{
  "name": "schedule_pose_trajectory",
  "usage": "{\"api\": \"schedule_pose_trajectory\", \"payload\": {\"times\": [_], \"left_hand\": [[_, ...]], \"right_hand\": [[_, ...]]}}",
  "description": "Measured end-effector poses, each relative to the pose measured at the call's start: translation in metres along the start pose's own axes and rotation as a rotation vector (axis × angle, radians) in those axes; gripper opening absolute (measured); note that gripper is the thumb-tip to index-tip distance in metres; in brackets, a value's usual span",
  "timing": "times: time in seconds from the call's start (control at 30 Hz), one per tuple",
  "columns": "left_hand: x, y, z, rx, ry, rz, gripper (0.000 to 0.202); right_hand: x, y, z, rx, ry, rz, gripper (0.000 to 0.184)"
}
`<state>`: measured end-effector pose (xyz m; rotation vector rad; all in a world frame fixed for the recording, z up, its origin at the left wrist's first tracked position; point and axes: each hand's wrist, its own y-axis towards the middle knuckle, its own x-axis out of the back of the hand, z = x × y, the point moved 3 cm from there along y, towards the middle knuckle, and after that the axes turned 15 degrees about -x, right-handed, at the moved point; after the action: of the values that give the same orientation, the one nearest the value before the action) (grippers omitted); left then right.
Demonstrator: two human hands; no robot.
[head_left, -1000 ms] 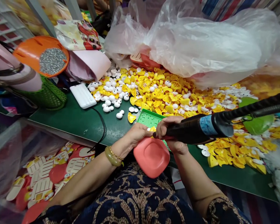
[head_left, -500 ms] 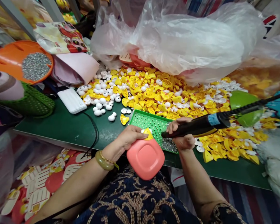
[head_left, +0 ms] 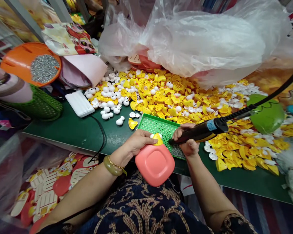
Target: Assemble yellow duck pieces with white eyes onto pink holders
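Across the table (head_left: 114, 138) yellow parts (head_left: 172, 112) and eyes (head_left: 110, 104) lie still loose, while just before the tray (head_left: 150, 125) the left hand (head_left: 136, 142) pinches a pad (head_left: 155, 167) already topped with its yellow piece (head_left: 157, 139) and the right hand (head_left: 189, 148) grips a tool (head_left: 199, 131).

Slanting in from the lower left with the left forearm (head_left: 88, 191), bare, and carrying the left wrist (head_left: 121, 158) nearly in line with it. Pinching with the left hand (head_left: 138, 144), pressing down with the left thumb (head_left: 150, 141) stretched toward the right, and tucking the other fingers mostly out of sight beneath. Angling in more steeply from the lower right with the right forearm (head_left: 203, 180). Gripping with the right hand (head_left: 186, 140), palm apparently turned up, with the right fingers (head_left: 178, 132) curled over from the left and the right thumb (head_left: 192, 144) raised opposite. Keeping both hands at nearly one level, near each other but not touching.
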<state>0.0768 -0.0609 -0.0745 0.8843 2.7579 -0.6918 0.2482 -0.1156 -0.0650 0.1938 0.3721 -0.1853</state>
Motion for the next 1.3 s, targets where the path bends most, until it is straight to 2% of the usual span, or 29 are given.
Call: {"api": "schedule_pose_trajectory", "payload": {"times": [0.2,0.4,0.5,0.63,0.87,1.07,1.3], "left_hand": [[-0.002,-0.001,-0.001,0.004,-0.053,0.007,0.013],[-0.002,-0.004,-0.003,-0.016,-0.027,0.015,0.011],[-0.002,-0.005,-0.002,-0.032,-0.027,0.012,0.017],[-0.002,-0.004,0.0,-0.035,-0.054,0.01,0.015],[-0.003,-0.004,0.001,-0.041,-0.064,0.015,0.012],[-0.004,-0.006,-0.003,-0.061,-0.003,-0.015,0.02],[0.001,-0.003,-0.001,-0.089,0.092,0.042,0.028]], "right_hand": [[-0.005,0.001,0.006,-0.022,-0.057,-0.041,0.047],[-0.025,0.008,0.057,0.178,0.008,-0.087,0.046],[-0.043,0.009,0.07,0.233,0.01,-0.082,0.051],[-0.057,0.01,0.061,0.182,-0.052,-0.057,0.051],[-0.064,0.015,0.046,0.163,-0.003,0.11,0.045],[-0.068,0.019,0.042,0.121,0.03,0.201,0.046],[-0.063,0.022,0.022,-0.023,-0.033,0.189,0.06]]}}
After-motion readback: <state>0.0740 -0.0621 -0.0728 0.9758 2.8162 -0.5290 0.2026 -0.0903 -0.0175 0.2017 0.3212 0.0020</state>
